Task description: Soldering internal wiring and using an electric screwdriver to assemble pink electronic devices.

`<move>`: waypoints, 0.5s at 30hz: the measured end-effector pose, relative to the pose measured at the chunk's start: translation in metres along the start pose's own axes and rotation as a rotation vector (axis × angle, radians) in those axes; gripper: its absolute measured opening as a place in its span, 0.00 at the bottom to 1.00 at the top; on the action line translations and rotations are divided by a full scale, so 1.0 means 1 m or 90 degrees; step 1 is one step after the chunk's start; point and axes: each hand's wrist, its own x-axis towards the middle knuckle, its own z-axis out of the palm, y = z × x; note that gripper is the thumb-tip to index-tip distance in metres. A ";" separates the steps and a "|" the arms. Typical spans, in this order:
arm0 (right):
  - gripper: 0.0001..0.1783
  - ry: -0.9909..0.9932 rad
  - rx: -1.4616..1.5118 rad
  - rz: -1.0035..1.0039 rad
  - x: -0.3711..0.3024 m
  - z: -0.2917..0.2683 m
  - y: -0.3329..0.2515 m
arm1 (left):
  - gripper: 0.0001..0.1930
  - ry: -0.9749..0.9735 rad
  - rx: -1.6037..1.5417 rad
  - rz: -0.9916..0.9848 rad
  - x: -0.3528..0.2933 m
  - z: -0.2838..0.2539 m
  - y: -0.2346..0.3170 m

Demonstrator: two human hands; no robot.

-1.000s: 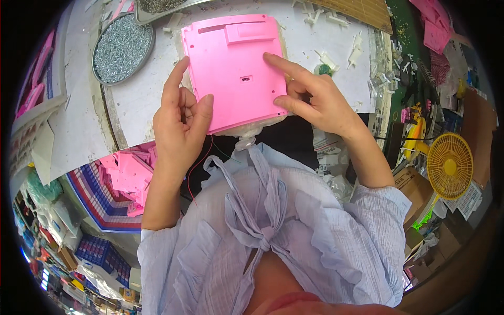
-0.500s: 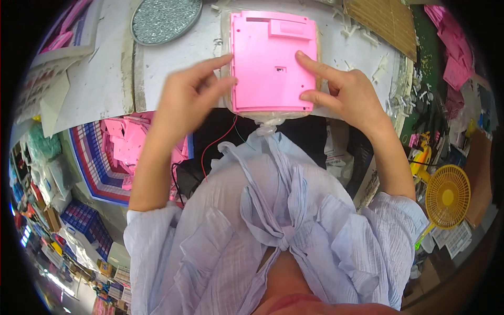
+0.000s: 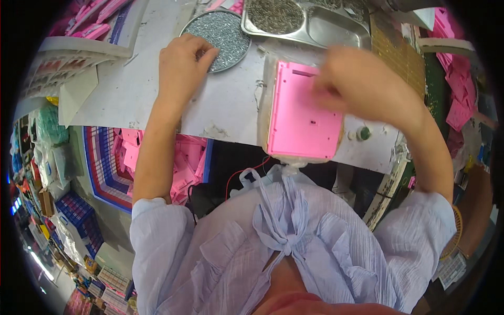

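Note:
My left hand (image 3: 184,65) reaches to the left edge of a round dish (image 3: 227,39) heaped with small silver metal pieces that look like screws. Its fingers are curled in and closed over the pieces; what they pinch, if anything, is hidden. A flat pink plastic casing (image 3: 302,115) lies on a plastic-wrapped pad (image 3: 266,105) at the table's near edge. Over the casing's upper right part is my right hand (image 3: 357,81), smeared by motion. Its fingers seem bent, but I cannot make out whether they hold anything.
Behind the casing stands a divided metal tray (image 3: 336,29) with small dark metal parts. Below the table at left, a blue, red and white basket (image 3: 100,168) holds pink parts. More pink pieces (image 3: 462,100) lie at far right, past a brown board (image 3: 396,52).
My left hand has left the casing's left edge for the dish. My right hand has lifted off the casing's right side and moved over its upper part. The view has shifted.

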 end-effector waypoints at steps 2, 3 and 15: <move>0.10 0.208 -0.017 -0.035 0.055 0.009 0.006 | 0.09 0.063 0.024 0.083 0.008 0.013 0.000; 0.07 0.316 -0.054 -0.076 0.085 0.027 0.014 | 0.08 0.083 0.052 0.111 0.013 0.015 0.004; 0.10 0.301 -0.143 0.035 0.127 0.028 0.028 | 0.04 0.063 -0.113 0.085 -0.004 -0.001 0.009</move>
